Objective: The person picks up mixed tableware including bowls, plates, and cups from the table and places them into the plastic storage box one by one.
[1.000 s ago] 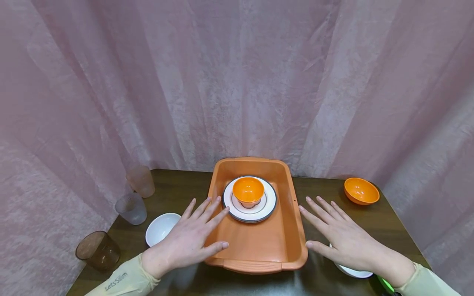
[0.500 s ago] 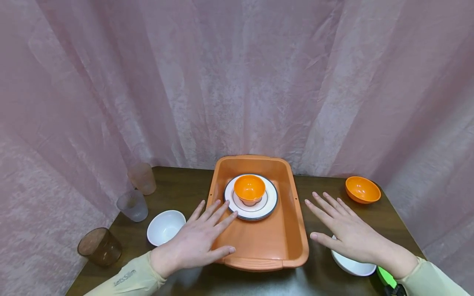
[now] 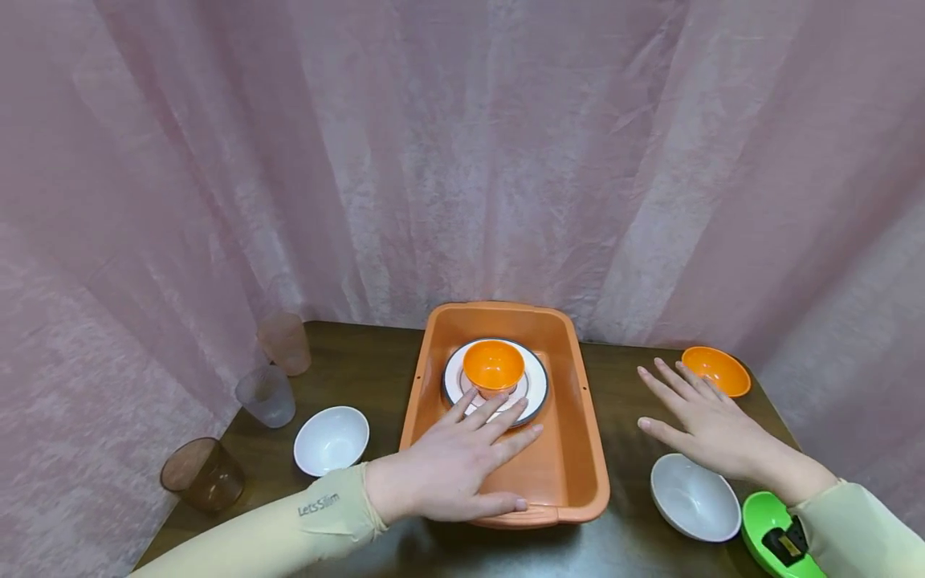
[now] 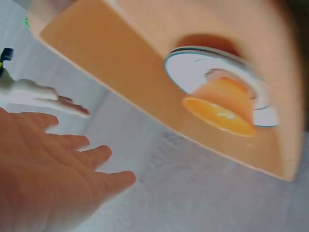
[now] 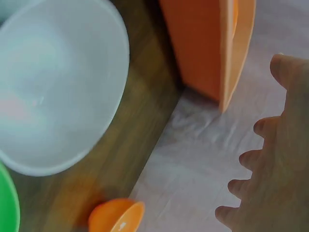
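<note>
My left hand (image 3: 462, 461) hovers with spread fingers over the near part of an orange plastic basin (image 3: 594, 449), holding nothing. Inside the basin lie white plates with a dark rim (image 3: 533, 385), seemingly stacked. On top of them stands an orange bowl (image 3: 494, 365), with what looks like a pinkish piece beneath it. To the right of the basin my right hand (image 3: 711, 425) is held in the air, its fingers straight and apart. It is between a second orange bowl (image 3: 723, 373) at the back and a white bowl (image 3: 695, 498) nearer me. Neither hand touches these things in the wrist views.
A white bowl (image 3: 332, 441) stands left of the basin. Farther left are a brown tumbler (image 3: 202, 475), a frosted clear tumbler (image 3: 266, 396) and a pinkish tumbler (image 3: 285, 343). A green bowl (image 3: 766, 534) sits at the right front. A pink curtain (image 3: 462, 160) hangs behind the table (image 3: 361, 353).
My left hand has moved right, from the basin's left edge to over its inside. My right hand has shifted right, away from the basin, uncovering more of the white and green bowls.
</note>
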A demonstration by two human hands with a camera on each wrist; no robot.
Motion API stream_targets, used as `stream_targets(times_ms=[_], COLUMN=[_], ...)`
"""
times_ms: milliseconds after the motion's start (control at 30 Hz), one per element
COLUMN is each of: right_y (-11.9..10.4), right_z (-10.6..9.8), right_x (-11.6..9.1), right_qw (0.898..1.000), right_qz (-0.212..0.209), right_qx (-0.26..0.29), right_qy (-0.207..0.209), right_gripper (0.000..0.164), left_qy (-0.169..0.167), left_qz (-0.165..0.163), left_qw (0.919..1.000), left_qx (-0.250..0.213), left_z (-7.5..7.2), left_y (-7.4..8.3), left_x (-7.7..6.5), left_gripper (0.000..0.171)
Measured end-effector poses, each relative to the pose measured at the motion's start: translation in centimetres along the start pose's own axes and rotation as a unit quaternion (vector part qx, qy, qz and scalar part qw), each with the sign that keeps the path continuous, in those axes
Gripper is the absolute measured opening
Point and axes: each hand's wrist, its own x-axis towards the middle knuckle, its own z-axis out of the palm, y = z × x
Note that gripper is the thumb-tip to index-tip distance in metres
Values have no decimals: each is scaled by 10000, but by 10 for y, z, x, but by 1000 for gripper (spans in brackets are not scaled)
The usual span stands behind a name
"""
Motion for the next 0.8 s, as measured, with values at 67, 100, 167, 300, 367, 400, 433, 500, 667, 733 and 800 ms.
stream_targets(times_ms=[67,100,167,300,367,400,433,500,667,733,800], right_y=[13,19,31,56,69,75,82,94,120,129,137], right_z=[-3,-4,-6,-11,-13,-15,-17,-19,-27,-30,-32], right_x=[1,2,4,9,11,12,12,14,16,16,16], right_qw=[9997,9994,9985,9965,9953,9944,9935,9901,9784,9738,9698], right_qz=[216,329,533,794,871,906,931,1022,1408,1611,1791], right_qx=[-34,-35,-47,142,366,504,642,950,1511,1593,1623], right_qy=[-57,-96,-152,-226,-202,-186,-157,-118,-119,-195,-319], right_gripper=[80,81,82,84,83,82,81,80,85,88,90], left_qy=[-3,-20,-74,-225,-355,-423,-498,-644,-803,-841,-900], left_qz=[114,153,211,312,341,354,364,359,382,375,313], left_qw=[9999,9998,9997,9991,9987,9984,9981,9973,9960,9957,9954], left_qx=[80,80,142,150,146,94,64,8,39,93,85], left_z=[-2,-3,-4,-4,-4,-3,-3,-2,2,4,6], left_y=[5,7,10,14,16,16,17,18,20,22,24], left_x=[13,19,31,53,63,67,72,81,101,109,118], left_gripper=[81,81,81,82,82,81,81,80,80,79,79])
